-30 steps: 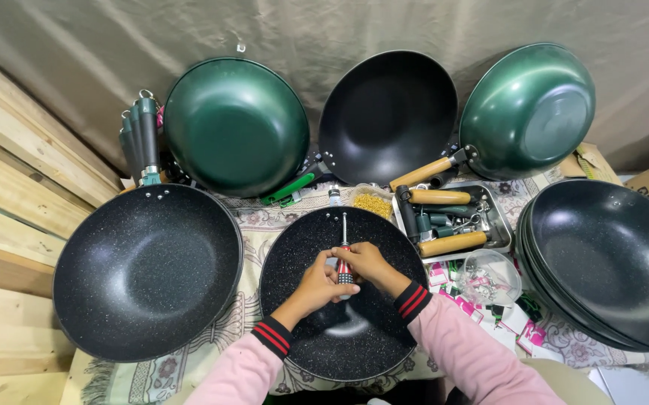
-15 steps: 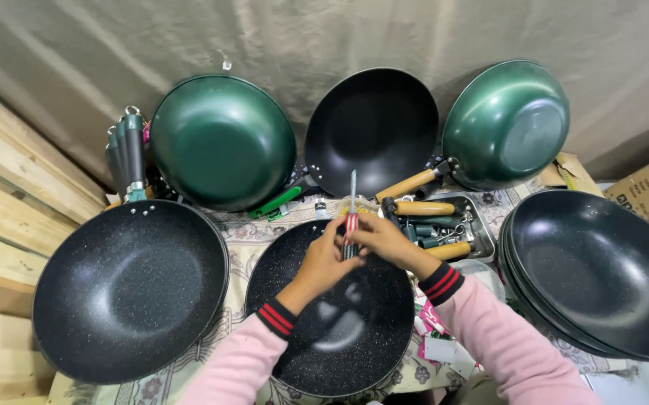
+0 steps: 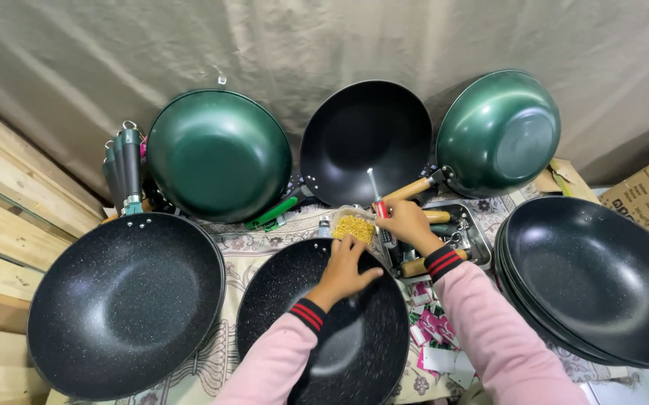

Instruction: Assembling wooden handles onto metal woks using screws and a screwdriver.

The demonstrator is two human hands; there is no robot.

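- The speckled black pan (image 3: 324, 330) lies on the worktop (image 3: 242, 251) under the left forearm; it has no handle on it that shows, so the fitting looks not yet done.
- The left hand (image 3: 343, 266) reaches over the pan's far rim, its fingers (image 3: 351, 244) spread and loose, touching the near edge of a small clear tub of yellow screws (image 3: 353, 225). It grips nothing that I can see.
- The right hand (image 3: 407, 223) is clenched round a red-handled screwdriver (image 3: 377, 199), shaft pointing up and away, just beside the tub.
- Right of those fingers sits a metal tray (image 3: 474, 244) with wooden handles (image 3: 433, 217), waiting to be fitted, as I judge it.
- Beyond the fingers, green and black pans lean against the cloth backdrop; a stack of black pans (image 3: 594, 277) lies to the right and one large black pan (image 3: 126, 300) to the left.
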